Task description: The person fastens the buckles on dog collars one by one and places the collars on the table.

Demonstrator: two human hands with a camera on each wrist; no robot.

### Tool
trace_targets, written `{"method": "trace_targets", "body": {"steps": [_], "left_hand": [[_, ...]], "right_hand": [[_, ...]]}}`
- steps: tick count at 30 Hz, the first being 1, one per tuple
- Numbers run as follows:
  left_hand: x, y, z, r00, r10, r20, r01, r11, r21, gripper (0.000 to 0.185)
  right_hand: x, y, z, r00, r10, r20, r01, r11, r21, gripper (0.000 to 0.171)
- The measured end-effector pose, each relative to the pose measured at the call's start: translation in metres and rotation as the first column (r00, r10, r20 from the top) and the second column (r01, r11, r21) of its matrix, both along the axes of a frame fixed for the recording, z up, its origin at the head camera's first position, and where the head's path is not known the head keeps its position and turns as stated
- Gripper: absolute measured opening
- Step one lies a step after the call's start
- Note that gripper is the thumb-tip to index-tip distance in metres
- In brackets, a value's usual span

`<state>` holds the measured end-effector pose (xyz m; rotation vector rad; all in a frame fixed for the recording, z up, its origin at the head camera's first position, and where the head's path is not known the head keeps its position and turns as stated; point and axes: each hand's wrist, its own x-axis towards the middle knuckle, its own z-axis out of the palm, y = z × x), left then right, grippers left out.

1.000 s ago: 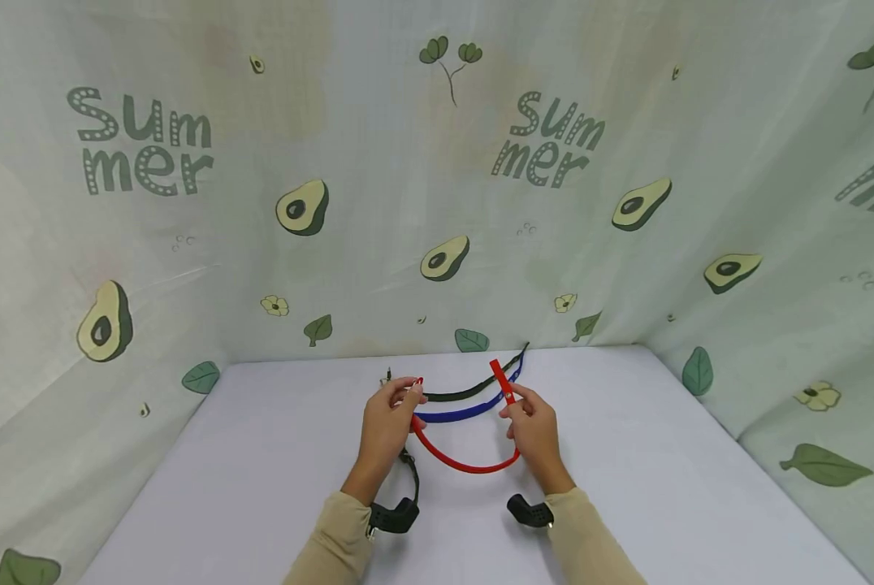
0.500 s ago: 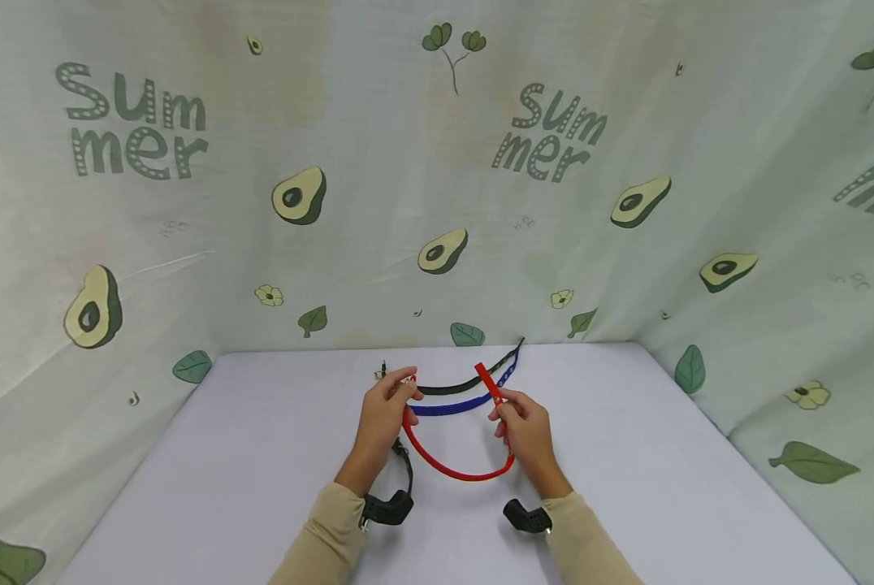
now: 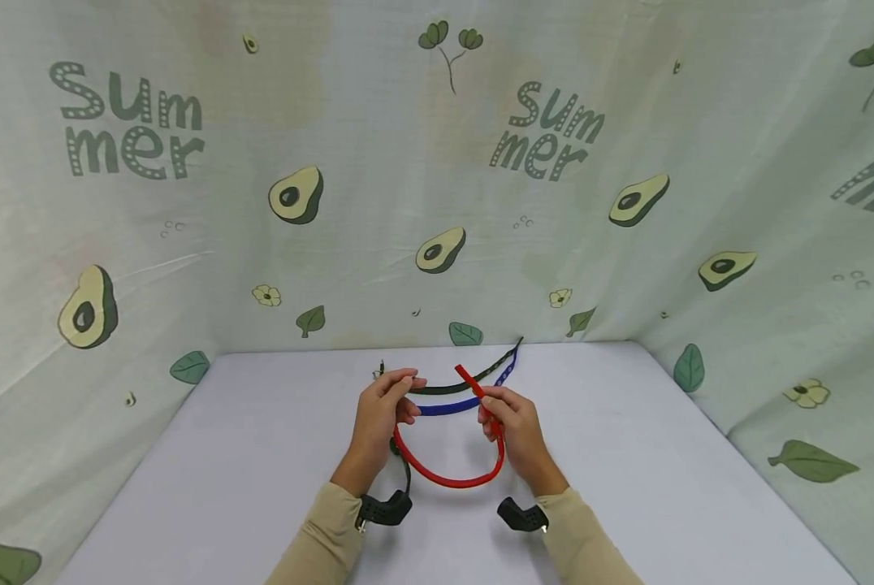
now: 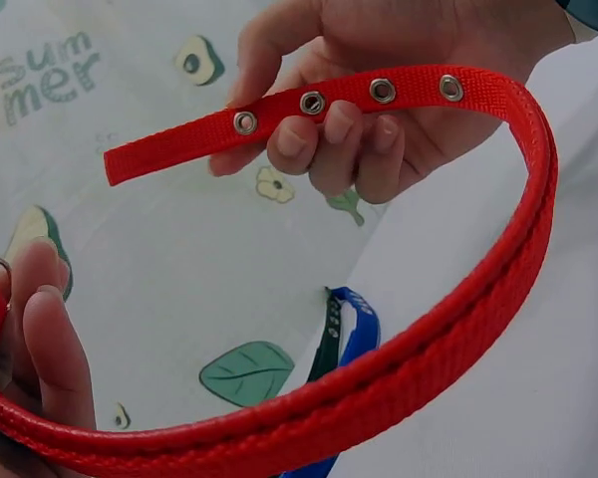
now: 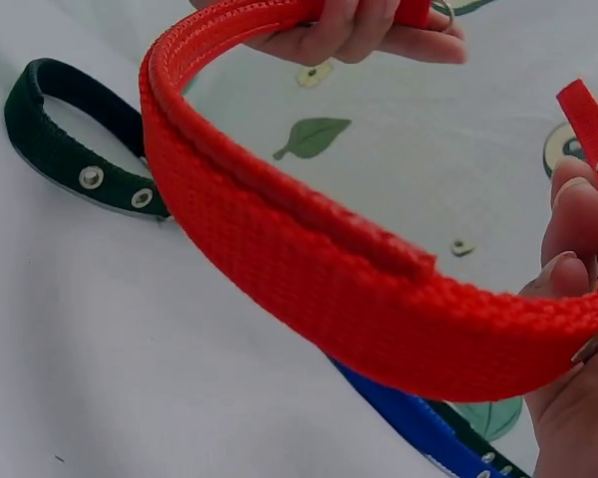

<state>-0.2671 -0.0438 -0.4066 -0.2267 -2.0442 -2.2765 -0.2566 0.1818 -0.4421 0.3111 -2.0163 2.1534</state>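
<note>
One bowed red strap (image 3: pixel 457 483): left grip (image 3: pixel 378 408), right grip (image 3: pixel 513 419), both closed, pinching it; I'm risking springback if either slackens.

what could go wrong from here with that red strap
The red strap is bent into a curve, so if the right hand loses its grip on the holed end, that end might spring away.

In the head view the left hand overlaps the blue strap and green strap, so lowering it might knock them askew.
</note>
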Motion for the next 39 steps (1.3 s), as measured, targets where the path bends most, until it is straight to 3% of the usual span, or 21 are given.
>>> {"method": "trace_targets", "body": {"steps": [8, 20, 27, 32, 39], "left_hand": [[0.008, 0.005, 0.005, 0.993, -0.121, -0.01, 0.122, 0.992, 0.027, 0.033], [0.013, 0.011, 0.007, 0.975, -0.208, -0.075, 0.206, 0.978, -0.029, 0.037], [0.012, 0.01, 0.007, 0.973, -0.207, -0.099, 0.209, 0.978, 0.016, 0.033], [0.012, 0.01, 0.006, 0.974, -0.217, -0.066, 0.22, 0.975, 0.038, 0.036], [0.013, 0.014, 0.005, 0.985, -0.173, -0.015, 0.174, 0.984, 0.036, 0.035]], "right_hand": [[0.008, -0.008, 0.013, 0.993, 0.116, 0.016, -0.115, 0.993, -0.027, 0.03], [0.009, -0.009, 0.017, 0.979, 0.195, -0.057, -0.191, 0.979, 0.065, 0.028], [0.007, -0.007, 0.02, 0.975, 0.205, -0.084, -0.196, 0.975, 0.102, 0.027], [0.006, -0.006, 0.021, 0.976, 0.205, -0.079, -0.196, 0.975, 0.107, 0.028], [0.008, -0.004, 0.024, 0.983, 0.178, -0.04, -0.169, 0.972, 0.161, 0.028]]}}
